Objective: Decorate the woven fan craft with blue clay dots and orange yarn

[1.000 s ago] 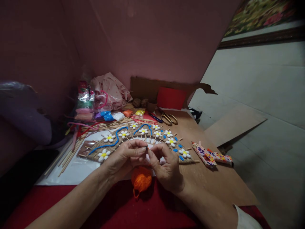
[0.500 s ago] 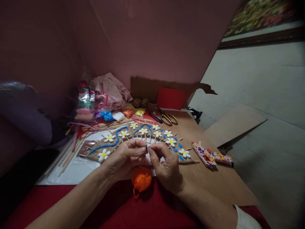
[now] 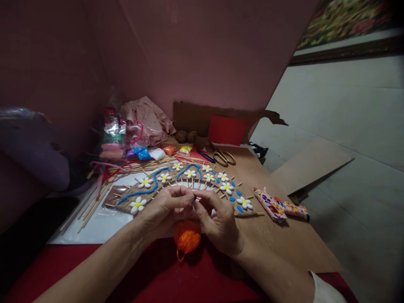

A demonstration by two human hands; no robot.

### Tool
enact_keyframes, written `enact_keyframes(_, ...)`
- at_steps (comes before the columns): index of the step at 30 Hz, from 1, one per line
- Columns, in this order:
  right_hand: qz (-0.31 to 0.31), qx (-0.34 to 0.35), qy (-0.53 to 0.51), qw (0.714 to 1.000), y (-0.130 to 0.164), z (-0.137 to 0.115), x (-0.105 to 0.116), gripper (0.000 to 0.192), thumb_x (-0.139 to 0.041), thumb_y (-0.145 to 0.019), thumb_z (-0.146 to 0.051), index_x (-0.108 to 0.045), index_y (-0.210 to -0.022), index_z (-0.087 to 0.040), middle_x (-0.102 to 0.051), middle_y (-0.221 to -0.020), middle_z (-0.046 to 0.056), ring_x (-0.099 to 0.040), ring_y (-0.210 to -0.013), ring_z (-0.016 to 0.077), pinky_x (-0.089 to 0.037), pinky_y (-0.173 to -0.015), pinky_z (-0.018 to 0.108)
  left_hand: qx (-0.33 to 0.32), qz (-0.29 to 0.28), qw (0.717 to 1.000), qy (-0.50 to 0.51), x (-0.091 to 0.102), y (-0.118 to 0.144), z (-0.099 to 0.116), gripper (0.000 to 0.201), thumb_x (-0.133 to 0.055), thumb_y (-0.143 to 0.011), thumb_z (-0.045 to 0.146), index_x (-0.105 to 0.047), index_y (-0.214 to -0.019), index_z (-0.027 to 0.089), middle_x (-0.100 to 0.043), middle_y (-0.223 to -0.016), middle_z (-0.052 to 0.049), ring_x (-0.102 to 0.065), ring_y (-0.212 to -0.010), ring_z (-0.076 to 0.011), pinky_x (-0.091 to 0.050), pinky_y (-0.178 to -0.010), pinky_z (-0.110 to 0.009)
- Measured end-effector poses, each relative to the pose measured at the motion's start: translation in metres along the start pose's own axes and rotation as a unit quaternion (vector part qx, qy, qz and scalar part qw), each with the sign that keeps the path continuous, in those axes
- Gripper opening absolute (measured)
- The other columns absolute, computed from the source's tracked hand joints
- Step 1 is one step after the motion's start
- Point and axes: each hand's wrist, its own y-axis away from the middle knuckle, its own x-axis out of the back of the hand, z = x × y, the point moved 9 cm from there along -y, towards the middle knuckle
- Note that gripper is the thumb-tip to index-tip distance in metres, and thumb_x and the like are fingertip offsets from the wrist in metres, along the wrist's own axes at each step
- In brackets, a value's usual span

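My left hand (image 3: 166,206) and my right hand (image 3: 219,216) meet fingertip to fingertip, both closed in a pinch. A tiny dark piece (image 3: 194,196) shows between them, too small to name. Just below lies a ball of orange yarn (image 3: 188,240) with a loose loop. Behind my hands stretches a twine-woven arch (image 3: 176,173) on thin wooden sticks. White flowers with yellow centres (image 3: 226,187), blue wavy lines (image 3: 154,183) and blue ovals (image 3: 232,198) decorate it. My hands cover part of its inner edge.
Gold-handled scissors (image 3: 223,156) lie behind the arch. Bamboo sticks (image 3: 91,202) and coloured clay packets (image 3: 142,153) are at the left. A flower-print cloth item (image 3: 277,207) rests on the brown board (image 3: 280,244) to the right. Red cloth (image 3: 151,275) covers the front.
My right fingers have shifted slightly and curled closer against my left fingertips. The dark piece is now partly covered. The yarn and arch stay in place.
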Motion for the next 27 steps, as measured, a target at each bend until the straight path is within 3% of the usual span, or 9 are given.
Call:
enact_keyframes(12, 0.031, -0.065, -0.051, 0.996, 0.000, 0.016, 0.003, 0.012, -0.053, -0.088, -0.024, -0.059, -0.098, -0.019, -0.061, -0.070, -0.001, -0.053, -0.055, 0.0102, -0.042, -0.050, 0.022, -0.017, 0.011, 0.999, -0.051, -0.005, 0.003, 0.006, 0.016, -0.068, -0.075, 0.024, -0.061, -0.070, 0.011, -0.056, -0.053, 0.000, -0.054, -0.049, -0.0092, -0.047, -0.055, -0.023)
enact_keyframes(22, 0.010, -0.028, -0.005, 1.000, -0.001, 0.004, 0.001, 0.023, -0.054, -0.085, -0.019, -0.054, -0.108, -0.020, -0.061, -0.074, 0.000, -0.053, -0.056, 0.0100, -0.044, -0.054, 0.022, -0.023, -0.001, 0.997, -0.072, -0.004, -0.001, 0.005, 0.020, -0.065, -0.076, 0.023, -0.058, -0.061, 0.011, -0.046, -0.045, 0.003, -0.037, -0.040, -0.0046, -0.038, -0.047, -0.019)
enact_keyframes(27, 0.035, -0.046, -0.015, 0.998, -0.002, 0.004, 0.005, 0.010, -0.053, -0.085, -0.022, -0.051, -0.094, -0.018, -0.060, -0.076, 0.001, -0.058, -0.064, 0.0123, -0.046, -0.054, 0.022, -0.012, 0.011, 0.998, -0.065, -0.003, 0.000, 0.004, 0.018, -0.066, -0.073, 0.023, -0.057, -0.063, 0.012, -0.049, -0.050, 0.002, -0.039, -0.042, -0.0056, -0.035, -0.045, -0.019)
